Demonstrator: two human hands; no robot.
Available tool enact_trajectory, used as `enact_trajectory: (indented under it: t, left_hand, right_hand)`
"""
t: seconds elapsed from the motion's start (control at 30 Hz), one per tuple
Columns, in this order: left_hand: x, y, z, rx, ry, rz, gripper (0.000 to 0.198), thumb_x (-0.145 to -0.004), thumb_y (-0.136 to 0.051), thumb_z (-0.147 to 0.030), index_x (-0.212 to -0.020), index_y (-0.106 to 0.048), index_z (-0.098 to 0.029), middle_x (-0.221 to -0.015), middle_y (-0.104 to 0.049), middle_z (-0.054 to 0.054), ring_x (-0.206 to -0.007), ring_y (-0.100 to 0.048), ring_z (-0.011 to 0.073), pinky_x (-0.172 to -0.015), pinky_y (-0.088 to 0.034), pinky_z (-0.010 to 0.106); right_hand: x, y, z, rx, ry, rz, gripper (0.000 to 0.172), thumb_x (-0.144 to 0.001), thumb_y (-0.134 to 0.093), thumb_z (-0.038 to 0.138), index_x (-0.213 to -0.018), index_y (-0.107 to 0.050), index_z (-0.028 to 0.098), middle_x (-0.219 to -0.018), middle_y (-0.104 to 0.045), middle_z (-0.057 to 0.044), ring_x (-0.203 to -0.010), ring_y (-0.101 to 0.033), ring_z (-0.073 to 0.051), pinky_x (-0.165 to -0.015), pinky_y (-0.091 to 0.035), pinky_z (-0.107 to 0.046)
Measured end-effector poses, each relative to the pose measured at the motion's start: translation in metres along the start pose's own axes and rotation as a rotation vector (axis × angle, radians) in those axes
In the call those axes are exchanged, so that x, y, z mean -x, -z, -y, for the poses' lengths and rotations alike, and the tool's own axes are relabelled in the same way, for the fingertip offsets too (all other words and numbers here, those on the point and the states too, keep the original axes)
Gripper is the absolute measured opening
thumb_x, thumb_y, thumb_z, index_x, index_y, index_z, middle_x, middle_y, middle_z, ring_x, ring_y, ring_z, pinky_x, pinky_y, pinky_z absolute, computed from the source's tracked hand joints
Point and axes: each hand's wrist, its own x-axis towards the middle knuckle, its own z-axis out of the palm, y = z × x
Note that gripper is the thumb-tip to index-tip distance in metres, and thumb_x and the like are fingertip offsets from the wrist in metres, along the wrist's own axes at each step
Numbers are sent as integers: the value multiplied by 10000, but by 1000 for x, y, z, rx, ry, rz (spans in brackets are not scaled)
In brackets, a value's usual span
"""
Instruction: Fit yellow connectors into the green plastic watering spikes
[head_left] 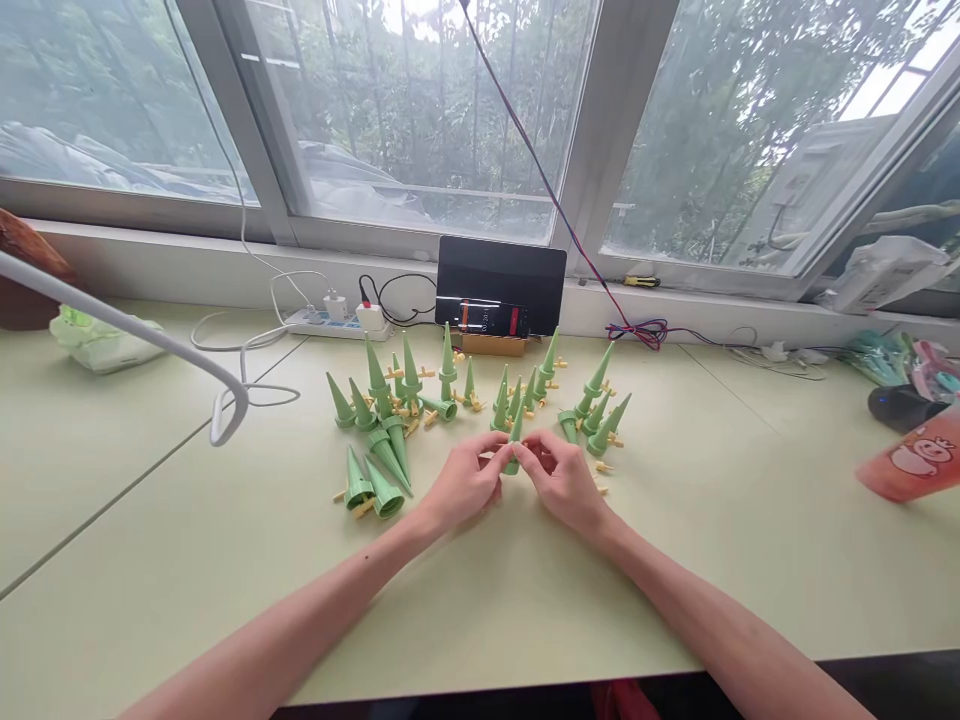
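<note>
Both hands meet over the table around one green plastic watering spike point(516, 425), a cone that points upward. My left hand point(469, 478) pinches it from the left with thumb and fingers. From the right, my right hand point(559, 475) closes its thumb and fingertips on the same cone; the fingers partly hide its lower end. Several more green spikes stand or lie behind and to both sides, such as a lying spike point(385, 490) at the left and a leaning spike point(609, 425) at the right. Small yellow valve pieces point(604, 467) lie among them.
A dark tablet point(501, 282) leans by the window, with a lit phone point(491, 318) before it. A power strip point(330, 322) with cables is at back left. The white curved lamp arm point(150, 335) crosses the left side. A red cup point(911, 455) stands far right.
</note>
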Motion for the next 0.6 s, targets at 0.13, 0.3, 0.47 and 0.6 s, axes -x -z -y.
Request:
enact_trajectory:
  t: [0.13, 0.3, 0.47, 0.6]
  left_hand:
    - [-3, 2, 3, -4, -20, -8, 261, -955, -488, -429, -1001, -581, -189, -862, -662, 25, -413, -536, 70, -370, -389, 194]
    - [-4, 4, 5, -50, -28, -16, 276, -950, -489, -456, -994, -551, -190, -917, -662, 29, -424, -534, 70, -397, -398, 209]
    - [-5, 7, 6, -200, -52, -51, 287, -959, -466, -441, -964, -597, -185, -951, -682, 36, -557, -562, 107, -514, -443, 244]
    - [-5, 8, 5, -347, -107, -84, 281, -956, -472, -405, -899, -639, -187, -870, -694, 25, -723, -588, 158, -656, -455, 273]
  right_hand:
    - [-1, 1, 0, 38, -14, 15, 264, -911, -606, 432, -891, -621, 168, -661, -528, 21, -539, -431, -111, -505, -334, -246]
    - [-1, 1, -1, 114, 6, 11, 251, -914, -590, 403, -911, -645, 158, -615, -475, 35, -540, -412, -113, -503, -334, -245]
    - [-1, 1, -1, 159, 27, 0, 227, -903, -587, 378, -891, -649, 160, -587, -449, 47, -523, -395, -113, -503, -325, -248]
    - [-3, 3, -3, 185, 4, -25, 226, -918, -563, 378, -898, -646, 169, -566, -466, 50, -507, -408, -115, -503, -326, -248]
